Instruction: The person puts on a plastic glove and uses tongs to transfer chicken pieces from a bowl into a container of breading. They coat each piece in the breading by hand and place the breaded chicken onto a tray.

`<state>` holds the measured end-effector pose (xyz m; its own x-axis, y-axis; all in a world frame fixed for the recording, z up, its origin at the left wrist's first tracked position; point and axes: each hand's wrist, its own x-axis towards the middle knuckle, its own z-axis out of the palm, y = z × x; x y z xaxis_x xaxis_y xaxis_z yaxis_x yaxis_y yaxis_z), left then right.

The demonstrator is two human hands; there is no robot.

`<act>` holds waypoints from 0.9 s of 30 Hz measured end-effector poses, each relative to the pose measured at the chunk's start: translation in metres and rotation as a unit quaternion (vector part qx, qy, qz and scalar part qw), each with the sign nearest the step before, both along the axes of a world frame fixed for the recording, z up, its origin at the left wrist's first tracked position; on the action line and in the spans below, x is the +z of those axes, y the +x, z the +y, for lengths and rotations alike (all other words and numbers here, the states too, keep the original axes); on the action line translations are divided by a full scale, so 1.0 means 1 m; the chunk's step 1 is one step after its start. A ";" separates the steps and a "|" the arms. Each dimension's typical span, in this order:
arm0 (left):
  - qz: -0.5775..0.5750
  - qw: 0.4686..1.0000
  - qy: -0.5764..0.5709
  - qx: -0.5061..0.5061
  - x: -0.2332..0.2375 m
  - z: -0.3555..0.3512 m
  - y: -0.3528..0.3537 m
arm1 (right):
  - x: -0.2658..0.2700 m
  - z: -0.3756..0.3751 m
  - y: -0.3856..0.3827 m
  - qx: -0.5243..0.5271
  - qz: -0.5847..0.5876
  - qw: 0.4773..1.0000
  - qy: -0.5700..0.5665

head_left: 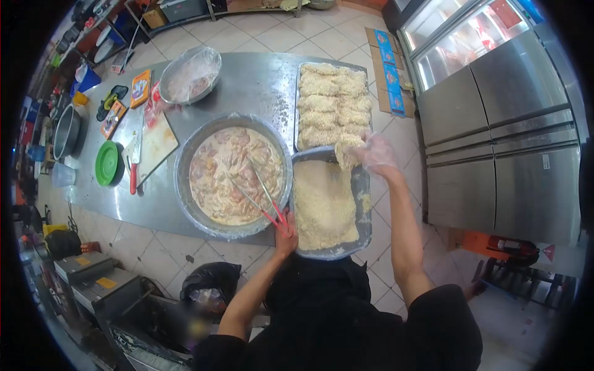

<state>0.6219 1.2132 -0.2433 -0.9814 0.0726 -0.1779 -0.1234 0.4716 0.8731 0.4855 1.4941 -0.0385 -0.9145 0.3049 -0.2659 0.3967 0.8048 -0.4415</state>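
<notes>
My left hand [286, 234] grips the red handles of a pair of tongs [272, 216]. The tongs' metal arms reach over a large round basin [182, 191] of raw meat pieces in pale, wet marinade. In a clear plastic glove, my right hand [377, 153] holds a crumb-coated piece of meat [348, 153] above the meeting edges of two containers. Below it is a grey tub [364, 216] of breadcrumbs [325, 204], heaped unevenly. Beyond, a metal tray [298, 102] carries rows of breaded meat pieces [334, 93].
A plastic-covered bowl [189, 74] stands on the steel table [253, 80]. Farther left are a cutting board [159, 139], a red-handled knife [134, 161], a green plate [109, 163] and a metal basin [65, 133]. Steel refrigerators [489, 123] line the right side; flattened cardboard [390, 74] lies on the floor.
</notes>
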 end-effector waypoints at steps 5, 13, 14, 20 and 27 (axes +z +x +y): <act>0.010 1.000 0.013 0.003 -0.005 -0.001 0.001 | 0.027 -0.007 -0.086 0.015 0.042 0.999 -0.023; -0.026 0.999 -0.015 0.012 0.011 -0.002 0.002 | -0.056 0.018 -0.239 -0.045 0.039 0.939 -0.338; -0.044 0.999 -0.003 0.010 0.012 -0.001 0.000 | -0.062 0.022 -0.247 -0.045 0.043 0.938 -0.342; -0.050 0.998 -0.045 0.007 0.011 -0.003 0.002 | -0.125 0.052 -0.284 0.002 0.020 0.999 0.033; -0.075 0.997 -0.013 0.014 -0.003 -0.007 0.008 | -0.067 0.032 -0.262 0.040 0.073 0.989 0.120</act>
<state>0.6299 1.2066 -0.2467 -0.9450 0.0393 -0.3248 -0.2653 0.4890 0.8309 0.2236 1.5264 -0.1057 -0.9617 0.2680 -0.0584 0.2734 0.9197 -0.2817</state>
